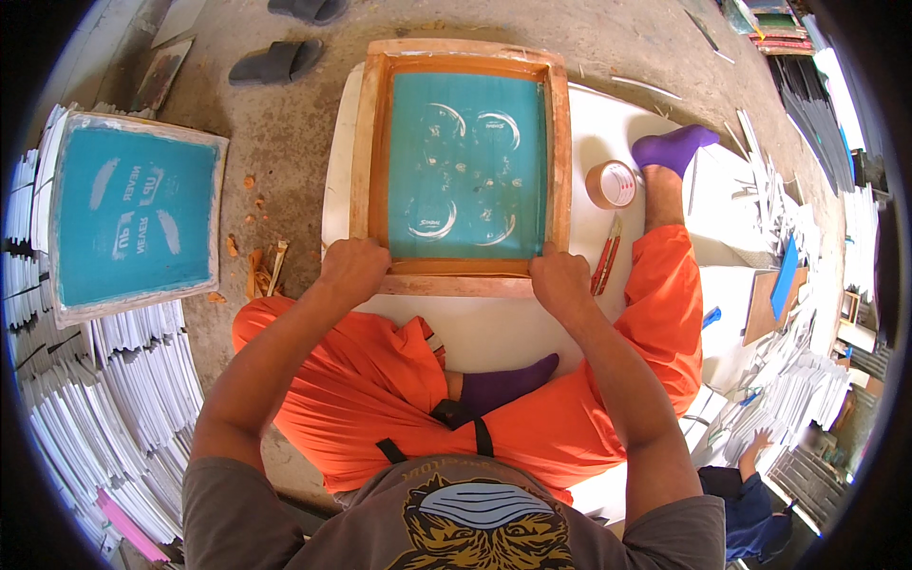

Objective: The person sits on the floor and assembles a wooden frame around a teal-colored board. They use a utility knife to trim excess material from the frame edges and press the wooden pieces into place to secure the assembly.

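A screen-printing frame (461,284) lies before me, its wooden sides edged inside with brown tape. Teal mesh (465,123) fills it, bearing pale curved marks and small lettering. At the near left corner, my left hand (356,267) is closed over the wood. My right hand (561,276) grips the near right corner in the same way; the fingertips of both are partly hidden. Beneath the frame is a white board (608,104). A roll of brown tape (610,184) stands right of the frame, with slim red cutters (605,263) lying nearer my right hand.
A second teal screen (133,218) rests on stacked white sheets (114,408) at left. Crumpled brown tape scraps (257,274) litter the floor beside it. Dark slippers (275,63) lie at the far side. Another person (750,503) is at lower right, near white paper piles (798,394).
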### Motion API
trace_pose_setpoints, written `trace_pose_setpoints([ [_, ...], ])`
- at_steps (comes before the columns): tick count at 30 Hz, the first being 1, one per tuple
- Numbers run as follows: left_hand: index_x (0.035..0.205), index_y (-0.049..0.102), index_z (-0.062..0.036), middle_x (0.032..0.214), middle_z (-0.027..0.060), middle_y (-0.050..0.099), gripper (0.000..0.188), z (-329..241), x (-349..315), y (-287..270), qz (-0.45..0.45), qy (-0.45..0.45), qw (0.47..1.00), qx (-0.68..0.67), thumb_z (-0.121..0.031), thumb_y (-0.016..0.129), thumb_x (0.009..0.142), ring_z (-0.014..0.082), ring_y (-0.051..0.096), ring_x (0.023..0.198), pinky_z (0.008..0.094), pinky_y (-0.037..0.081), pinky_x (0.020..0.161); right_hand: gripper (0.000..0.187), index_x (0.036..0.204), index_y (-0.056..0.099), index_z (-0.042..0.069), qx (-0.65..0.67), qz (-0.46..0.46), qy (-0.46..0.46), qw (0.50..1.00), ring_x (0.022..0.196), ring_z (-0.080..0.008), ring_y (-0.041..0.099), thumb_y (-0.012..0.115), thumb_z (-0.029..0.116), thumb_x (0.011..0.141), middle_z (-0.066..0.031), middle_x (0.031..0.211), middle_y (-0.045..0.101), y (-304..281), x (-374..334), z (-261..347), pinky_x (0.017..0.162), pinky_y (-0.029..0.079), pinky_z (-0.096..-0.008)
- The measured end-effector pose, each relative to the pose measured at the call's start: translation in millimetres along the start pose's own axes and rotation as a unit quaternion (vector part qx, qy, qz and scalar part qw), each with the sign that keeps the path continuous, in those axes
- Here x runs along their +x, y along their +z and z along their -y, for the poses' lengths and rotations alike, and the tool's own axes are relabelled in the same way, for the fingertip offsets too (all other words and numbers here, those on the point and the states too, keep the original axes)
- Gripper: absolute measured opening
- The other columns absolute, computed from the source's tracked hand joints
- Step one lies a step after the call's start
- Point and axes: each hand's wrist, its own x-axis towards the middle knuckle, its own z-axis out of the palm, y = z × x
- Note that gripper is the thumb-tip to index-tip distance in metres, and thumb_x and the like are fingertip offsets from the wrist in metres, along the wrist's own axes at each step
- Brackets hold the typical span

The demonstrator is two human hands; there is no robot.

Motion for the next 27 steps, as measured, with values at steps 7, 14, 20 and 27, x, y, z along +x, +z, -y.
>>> trace_pose_setpoints([
  [7, 0.090, 0.081, -0.0076, 0.094, 0.0153, 0.077, 0.012, -0.7, 0.2, -3.1, 0.002, 0.021, 0.999, 0.033, -0.009, 0.070, 0.085, 0.0327, 0.077, 0.091, 0.0450, 0.062, 0.075, 0.021, 0.086, 0.081, 0.007, -0.025, 0.006, -0.005, 1.000, 0.081, -0.0300, 0.076, 0.062, 0.014, 0.091, -0.0125, 0.096, 0.072, 1.0, 1.0, 3.1, 0.070, 0.059, -0.0460],
  [14, 0.091, 0.082, -0.0076, 0.094, 0.0154, 0.078, 0.013, -3.9, 5.2, -4.4, 0.008, 0.024, 0.998, 0.055, -0.010, 0.070, 0.086, 0.0322, 0.078, 0.090, 0.0433, 0.062, 0.074, 0.020, 0.087, 0.081, 0.008, -0.038, 0.017, -0.009, 0.999, 0.079, -0.0289, 0.076, 0.063, 0.014, 0.091, -0.0118, 0.095, 0.073, -0.9, 1.3, 1.8, 0.069, 0.060, -0.0451],
  [20, 0.090, 0.081, -0.0075, 0.093, 0.0154, 0.078, 0.013, -2.8, 11.5, 0.9, 0.019, 0.023, 0.998, 0.054, -0.012, 0.069, 0.087, 0.0325, 0.078, 0.089, 0.0445, 0.062, 0.074, 0.017, 0.087, 0.081, 0.007, -0.029, 0.002, -0.014, 0.999, 0.080, -0.0294, 0.077, 0.065, 0.013, 0.089, -0.0126, 0.092, 0.073, 0.6, 3.9, 0.7, 0.067, 0.060, -0.0453],
  [27, 0.092, 0.079, -0.0068, 0.094, 0.0156, 0.077, 0.014, 1.7, 18.0, 4.1, 0.037, 0.031, 0.998, 0.048, -0.014, 0.069, 0.086, 0.0334, 0.077, 0.091, 0.0475, 0.062, 0.076, 0.016, 0.086, 0.081, 0.007, -0.040, 0.006, -0.015, 0.999, 0.080, -0.0286, 0.076, 0.066, 0.013, 0.088, -0.0112, 0.091, 0.073, -2.7, 5.8, 0.9, 0.067, 0.059, -0.0441],
])
